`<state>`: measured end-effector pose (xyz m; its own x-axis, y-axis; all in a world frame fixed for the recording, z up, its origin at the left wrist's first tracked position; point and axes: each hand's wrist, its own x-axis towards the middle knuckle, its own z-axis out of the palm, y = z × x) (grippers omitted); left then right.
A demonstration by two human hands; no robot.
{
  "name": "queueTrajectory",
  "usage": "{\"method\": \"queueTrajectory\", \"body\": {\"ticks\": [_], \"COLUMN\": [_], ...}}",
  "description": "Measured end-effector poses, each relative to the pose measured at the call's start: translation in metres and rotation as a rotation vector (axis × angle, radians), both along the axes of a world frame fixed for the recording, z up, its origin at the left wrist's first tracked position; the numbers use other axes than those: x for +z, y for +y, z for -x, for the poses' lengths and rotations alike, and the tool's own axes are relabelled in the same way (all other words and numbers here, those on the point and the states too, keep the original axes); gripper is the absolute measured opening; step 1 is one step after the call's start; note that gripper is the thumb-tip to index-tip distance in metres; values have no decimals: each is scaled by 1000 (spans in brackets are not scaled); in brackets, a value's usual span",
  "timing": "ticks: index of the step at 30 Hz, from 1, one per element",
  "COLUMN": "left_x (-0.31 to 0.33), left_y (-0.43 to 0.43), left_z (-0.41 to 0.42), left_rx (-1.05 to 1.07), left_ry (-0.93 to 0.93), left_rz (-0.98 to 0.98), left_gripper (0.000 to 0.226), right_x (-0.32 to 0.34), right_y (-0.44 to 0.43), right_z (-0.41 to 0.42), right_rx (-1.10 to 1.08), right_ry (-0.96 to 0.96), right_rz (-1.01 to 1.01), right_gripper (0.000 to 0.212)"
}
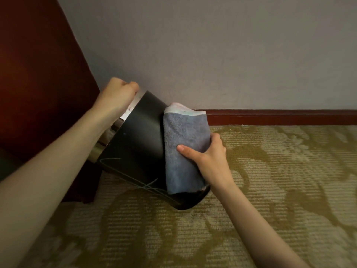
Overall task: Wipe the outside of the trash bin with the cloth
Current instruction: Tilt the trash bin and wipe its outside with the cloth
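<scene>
Some wiping is judged underway: trash bin [135, 144], tilted over carpet [270, 190] by wall [212, 55], is gripped at its rim [135, 101] by curled left hand [117, 93], cloth [183, 147] is clutched against its side by right hand [208, 157], other sides judged left.

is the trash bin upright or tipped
Tipped: the trash bin leans, its metal rim up-left in the left hand, its base lower right.

Pale wall [212, 45], dark red baseboard [280, 117] — patterned olive carpet [270, 190], dim light
</scene>
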<state>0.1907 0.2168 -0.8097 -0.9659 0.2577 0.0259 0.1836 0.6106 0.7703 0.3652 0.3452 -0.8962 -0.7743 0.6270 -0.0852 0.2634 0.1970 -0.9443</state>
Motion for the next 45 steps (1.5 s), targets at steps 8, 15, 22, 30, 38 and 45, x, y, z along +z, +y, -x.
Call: {"method": "queueTrajectory", "body": {"ticks": [8,15,22,30,38,45], "left_x": [12,9,-14,-52,-49,-49], "left_y": [24,86,145,196,107,51], "left_z": [-15,-53,-112,-190,-184,-147], "left_rx": [-38,-245,-408,-564,-1023,-1304], "left_ry": [-39,-30,195,385,718,1073], "left_rz": [-198,-98,104,463,339,413], "left_gripper": [22,26,31,32,36,40], "right_x": [-5,-19,-55,-69,-95,-104], "right_y": [25,83,112,143,139,123], "right_z": [-9,-49,-107,-140,-144,-135], "right_rx": [-148,-88,-295,-502,-671,-779], "right_ry": [103,-33,39,30,36,-48], "right_rz": [304,719,867,895,904,794], "right_gripper": [75,63,67,39,61,72]}}
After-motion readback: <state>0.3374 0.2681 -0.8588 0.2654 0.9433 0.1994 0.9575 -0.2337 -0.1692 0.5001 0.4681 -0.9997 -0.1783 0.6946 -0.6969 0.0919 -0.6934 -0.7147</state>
